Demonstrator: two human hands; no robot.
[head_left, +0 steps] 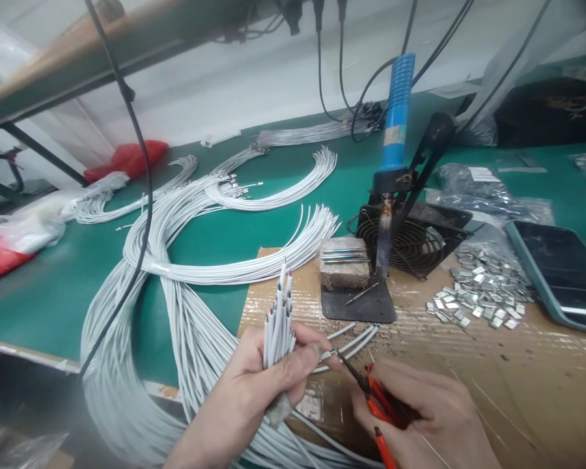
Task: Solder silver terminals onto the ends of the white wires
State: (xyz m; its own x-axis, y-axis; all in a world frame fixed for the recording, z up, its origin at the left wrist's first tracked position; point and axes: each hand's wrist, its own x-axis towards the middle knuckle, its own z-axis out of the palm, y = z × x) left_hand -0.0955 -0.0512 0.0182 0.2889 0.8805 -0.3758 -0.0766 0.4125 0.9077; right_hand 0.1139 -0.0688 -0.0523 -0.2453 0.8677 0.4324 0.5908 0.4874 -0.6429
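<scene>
My left hand (pixel 254 384) is closed around an upright bunch of white cables (pixel 277 329), whose cut ends show small coloured wire tips. Between its thumb and fingertips it also pinches one cable end (pixel 327 355), pointing right. My right hand (pixel 424 404) grips red-handled pliers (pixel 381 398); their dark, narrow jaws touch or nearly touch that pinched end. Whether the jaws are closed on the wire I cannot tell. A few loose cable ends (pixel 366 339) lie on the cardboard just behind the fingertips.
Long bundles of white cable (pixel 195 273) curve over the green table (pixel 209 238). A blue-handled soldering iron (pixel 395 130) stands upright in its holder, beside a block with metal rods (pixel 344 260). Small metal clips (pixel 488 286) and a phone (pixel 561 273) lie right, on cardboard (pixel 532 371).
</scene>
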